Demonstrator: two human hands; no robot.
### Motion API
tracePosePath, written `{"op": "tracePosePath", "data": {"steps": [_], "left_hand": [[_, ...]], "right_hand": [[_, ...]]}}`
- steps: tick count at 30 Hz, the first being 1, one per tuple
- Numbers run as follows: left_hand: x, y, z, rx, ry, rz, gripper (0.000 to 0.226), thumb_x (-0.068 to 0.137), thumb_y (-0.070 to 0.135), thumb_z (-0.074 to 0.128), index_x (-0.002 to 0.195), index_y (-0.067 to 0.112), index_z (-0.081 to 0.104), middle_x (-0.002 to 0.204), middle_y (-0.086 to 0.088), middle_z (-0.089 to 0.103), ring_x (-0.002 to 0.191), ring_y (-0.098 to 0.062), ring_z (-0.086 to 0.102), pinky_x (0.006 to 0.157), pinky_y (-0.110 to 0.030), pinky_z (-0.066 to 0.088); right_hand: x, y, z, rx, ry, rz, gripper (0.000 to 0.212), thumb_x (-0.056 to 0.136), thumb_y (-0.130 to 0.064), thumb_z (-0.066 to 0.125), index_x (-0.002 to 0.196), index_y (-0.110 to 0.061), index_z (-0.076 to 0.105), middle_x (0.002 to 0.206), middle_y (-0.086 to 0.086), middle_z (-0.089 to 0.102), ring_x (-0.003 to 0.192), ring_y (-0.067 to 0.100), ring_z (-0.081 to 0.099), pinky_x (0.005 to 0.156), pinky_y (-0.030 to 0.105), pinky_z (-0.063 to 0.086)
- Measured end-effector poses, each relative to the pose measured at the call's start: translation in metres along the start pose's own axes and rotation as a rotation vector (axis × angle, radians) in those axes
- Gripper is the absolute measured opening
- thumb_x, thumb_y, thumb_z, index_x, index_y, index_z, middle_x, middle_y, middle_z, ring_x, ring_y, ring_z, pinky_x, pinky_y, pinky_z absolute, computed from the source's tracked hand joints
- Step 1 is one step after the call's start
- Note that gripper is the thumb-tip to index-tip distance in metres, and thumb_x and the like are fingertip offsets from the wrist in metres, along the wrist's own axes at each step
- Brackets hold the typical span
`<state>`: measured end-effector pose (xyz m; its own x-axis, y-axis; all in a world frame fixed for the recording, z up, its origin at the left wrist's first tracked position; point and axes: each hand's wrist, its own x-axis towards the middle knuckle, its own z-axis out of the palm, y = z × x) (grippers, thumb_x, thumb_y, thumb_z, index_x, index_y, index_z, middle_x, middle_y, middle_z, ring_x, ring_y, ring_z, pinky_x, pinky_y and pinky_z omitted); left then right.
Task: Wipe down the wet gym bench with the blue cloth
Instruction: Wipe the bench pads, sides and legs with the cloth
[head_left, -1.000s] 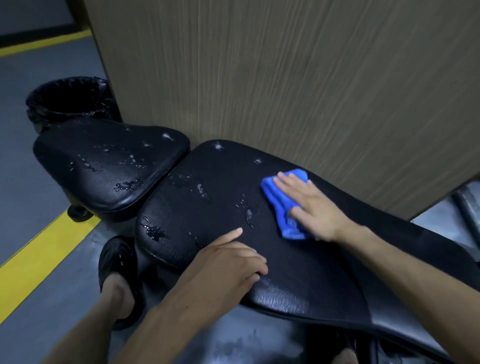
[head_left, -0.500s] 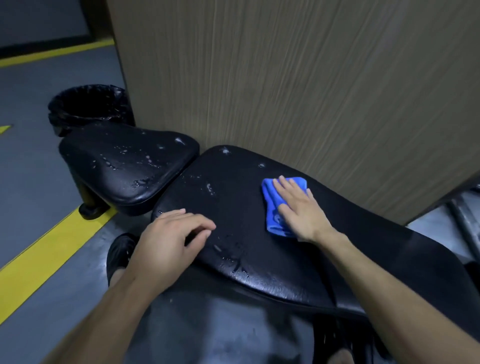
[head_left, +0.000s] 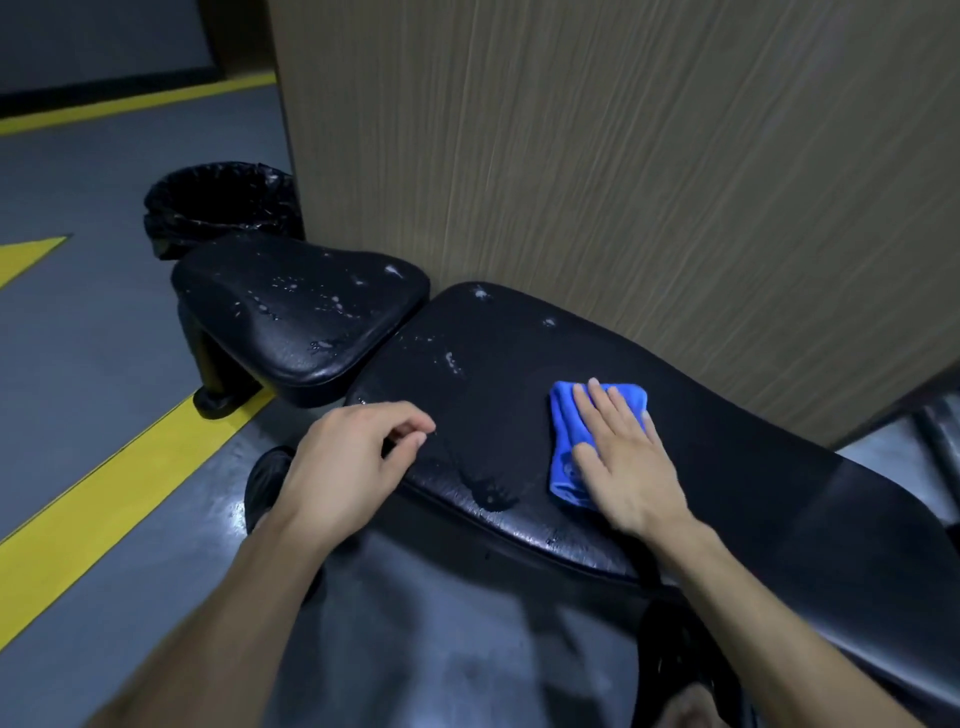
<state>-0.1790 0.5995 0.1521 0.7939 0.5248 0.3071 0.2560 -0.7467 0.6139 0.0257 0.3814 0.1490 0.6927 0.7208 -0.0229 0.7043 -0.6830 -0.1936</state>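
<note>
The black padded gym bench (head_left: 493, 374) runs from centre to lower right, with water drops on its long pad. Its separate seat pad (head_left: 296, 312) at the left is wet too. A folded blue cloth (head_left: 563, 441) lies on the long pad. My right hand (head_left: 623, 457) presses flat on the cloth, fingers spread. My left hand (head_left: 353, 457) hovers at the pad's near left edge, fingers loosely curled, holding nothing.
A wood-grain wall panel (head_left: 623, 156) stands right behind the bench. A black bin with a liner (head_left: 223, 202) sits at the far left behind the seat pad. Yellow floor lines (head_left: 104, 499) cross the grey floor. My shoe (head_left: 265, 483) is below the bench edge.
My left hand lifted off the pad's near edge and moved left. My right hand with the cloth slid slightly toward me. The view shifted, so the bench sits further right.
</note>
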Motion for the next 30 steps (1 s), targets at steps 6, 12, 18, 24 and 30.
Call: {"op": "tracePosePath", "data": {"steps": [6, 12, 18, 24, 30], "left_hand": [[-0.009, -0.015, -0.006, 0.005, 0.014, -0.102, 0.013, 0.090, 0.029, 0.067, 0.096, 0.040, 0.067, 0.082, 0.025, 0.069, 0.079, 0.004, 0.065, 0.066, -0.022, 0.050], [-0.019, -0.031, -0.016, 0.037, 0.034, -0.262, 0.016, 0.089, 0.023, 0.065, 0.096, 0.037, 0.070, 0.085, 0.021, 0.072, 0.084, -0.004, 0.068, 0.074, -0.030, 0.055], [-0.020, -0.043, -0.021, 0.077, 0.056, -0.352, 0.026, 0.091, 0.016, 0.051, 0.100, 0.035, 0.067, 0.093, 0.020, 0.073, 0.095, -0.013, 0.068, 0.079, -0.036, 0.054], [-0.017, -0.040, -0.023, 0.091, 0.063, -0.434, 0.031, 0.090, 0.008, 0.048, 0.103, 0.031, 0.066, 0.097, 0.016, 0.073, 0.101, -0.018, 0.066, 0.082, -0.038, 0.053], [-0.014, -0.041, -0.014, 0.051, 0.000, -0.468, 0.036, 0.089, 0.015, 0.044, 0.111, 0.035, 0.063, 0.099, 0.016, 0.071, 0.099, -0.021, 0.065, 0.087, -0.043, 0.054]], "right_hand": [[-0.046, -0.063, 0.018, -0.060, -0.020, -0.260, 0.077, 0.089, -0.051, 0.020, 0.160, -0.027, 0.003, 0.167, -0.008, -0.007, 0.153, 0.011, -0.012, 0.124, 0.044, 0.001], [-0.093, -0.049, 0.029, -0.248, 0.074, -0.274, 0.082, 0.089, -0.048, 0.046, 0.159, -0.016, 0.019, 0.167, 0.004, 0.014, 0.154, 0.024, 0.011, 0.119, 0.054, 0.023], [-0.029, -0.124, 0.047, -0.240, 0.103, -0.403, 0.089, 0.081, -0.051, 0.049, 0.157, -0.014, 0.025, 0.165, 0.011, 0.022, 0.151, 0.032, 0.023, 0.117, 0.058, 0.026], [0.016, -0.159, 0.048, -0.197, 0.021, -0.463, 0.088, 0.083, -0.057, 0.043, 0.159, -0.022, 0.016, 0.168, 0.003, 0.008, 0.155, 0.022, 0.006, 0.121, 0.052, 0.015], [-0.063, -0.094, 0.043, -0.312, 0.064, -0.548, 0.092, 0.077, -0.042, 0.057, 0.159, -0.021, 0.021, 0.167, 0.005, 0.013, 0.154, 0.025, 0.012, 0.119, 0.051, 0.024]]}}
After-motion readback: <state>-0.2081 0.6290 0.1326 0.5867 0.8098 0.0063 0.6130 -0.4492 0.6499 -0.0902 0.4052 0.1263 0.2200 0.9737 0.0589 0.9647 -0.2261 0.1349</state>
